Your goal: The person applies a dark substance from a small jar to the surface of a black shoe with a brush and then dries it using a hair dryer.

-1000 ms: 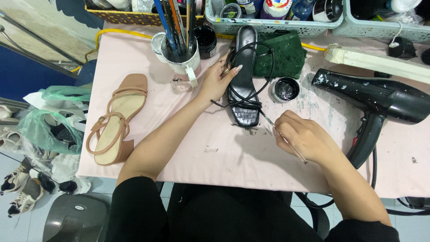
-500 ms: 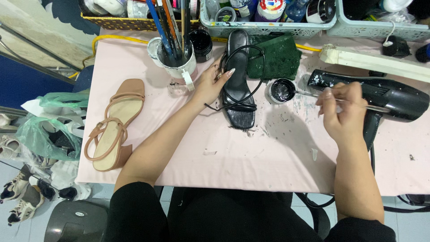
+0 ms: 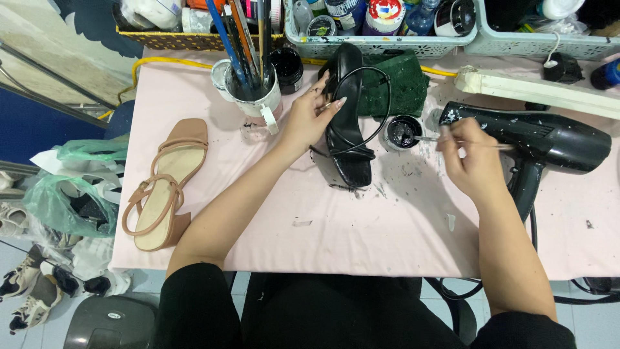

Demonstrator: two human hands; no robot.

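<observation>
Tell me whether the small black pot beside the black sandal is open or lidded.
Open. The small black pot shows a round rim with no lid, and the thin brush in the right hand reaches into it.

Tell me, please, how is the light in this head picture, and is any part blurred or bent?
Head view: light is even and soft, with only faint shadows under the left hand and the black sandal; the right hand and its thin brush are slightly motion-blurred; small glare shows on the black hair dryer; the pink table edges bow a little from the wide lens.
</observation>
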